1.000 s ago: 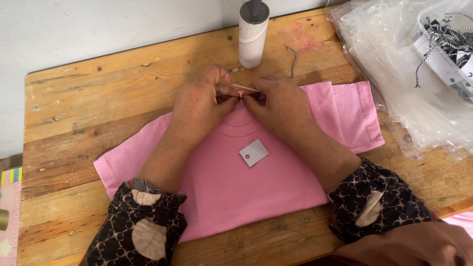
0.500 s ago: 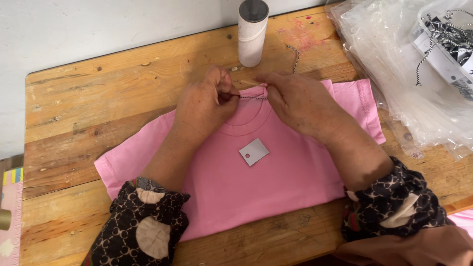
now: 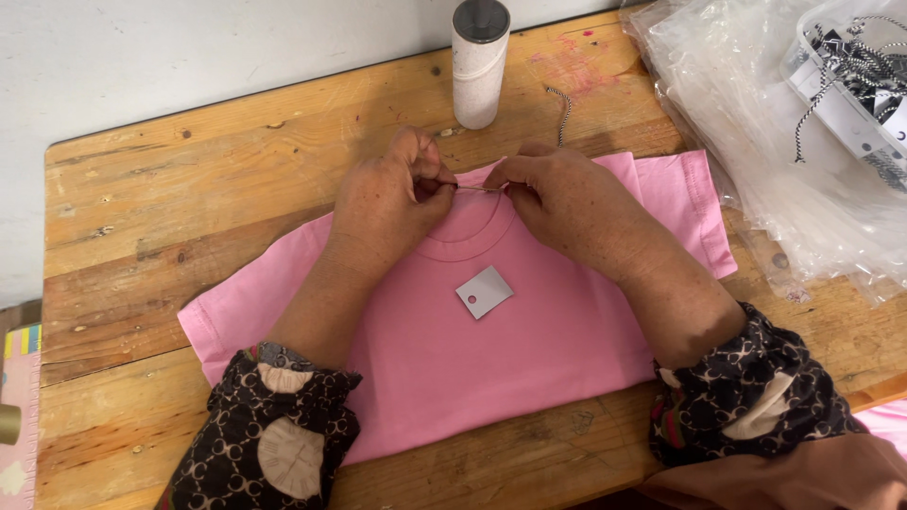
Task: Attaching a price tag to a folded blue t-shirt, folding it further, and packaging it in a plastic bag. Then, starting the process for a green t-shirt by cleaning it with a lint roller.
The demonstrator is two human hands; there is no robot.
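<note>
Pinching a thin string (image 3: 475, 188) between them, the left hand (image 3: 392, 203) and the right hand (image 3: 567, 198) meet at the neckline of a pink T-shirt (image 3: 529, 349). Both sets of fingertips are closed tight on the string, which spans the short gap between the hands; whether it passes through the fabric cannot be told.

Procedure, as judged: hold the string taut and level, rest both wrists on the shirt for support, and keep the collar flat so that only the intended layer is caught.

The shirt lies flat under both hands, extending toward 6 o'clock from the grip. A small grey tag (image 3: 485, 291) with a punched hole rests on the chest at 6 o'clock, near but apart from the fingers. A cardboard tube (image 3: 479, 66) stands at 12 o'clock on the wooden table (image 3: 151, 217). Clear plastic bags (image 3: 756, 123) lie at 2 o'clock.
</note>
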